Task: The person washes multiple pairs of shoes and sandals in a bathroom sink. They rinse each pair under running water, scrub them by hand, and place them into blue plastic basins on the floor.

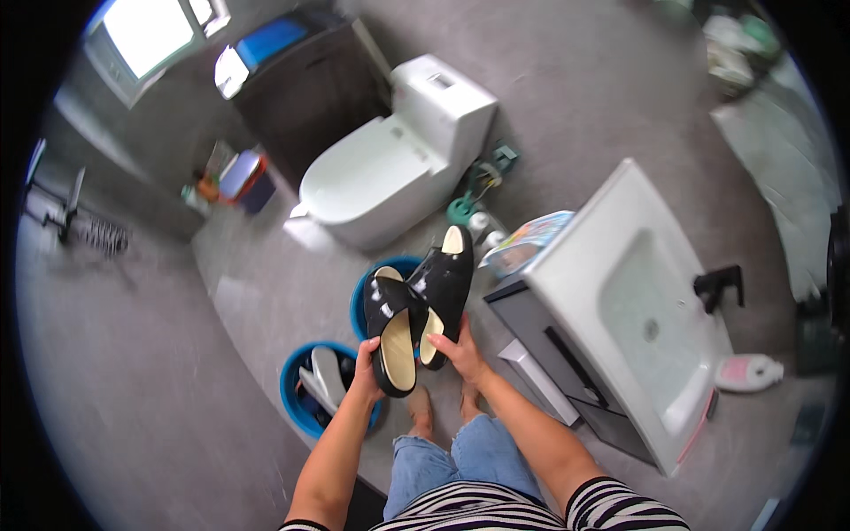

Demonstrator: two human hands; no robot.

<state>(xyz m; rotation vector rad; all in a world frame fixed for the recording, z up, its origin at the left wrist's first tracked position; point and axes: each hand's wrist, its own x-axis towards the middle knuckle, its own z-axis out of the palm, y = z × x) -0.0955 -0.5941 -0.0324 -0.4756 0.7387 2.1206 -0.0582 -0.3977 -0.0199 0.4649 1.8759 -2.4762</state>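
Two black slide slippers with cream insoles are held up in front of me, side by side and touching. My left hand (pixel 366 367) grips the left slipper (pixel 382 310) by its heel end, thumb along the edge. Around the heel of the right slipper (pixel 445 276) my right hand (pixel 461 351) is closed, its thumb on the insole. Beyond and below the slippers is a blue basin (pixel 358 305), partly hidden by them. Near my left hand, a second blue basin (pixel 285 389) on the floor holds grey-white and dark footwear-like items (pixel 328 376).
A white toilet (pixel 363 181) stands ahead. To the right is a vanity with a white sink (pixel 620 212), black faucet (pixel 719 288) and white bottle (pixel 749 373). Green and white bottles (pixel 478 223) stand beside the toilet. A small bin (pixel 248 181) sits by the left wall.
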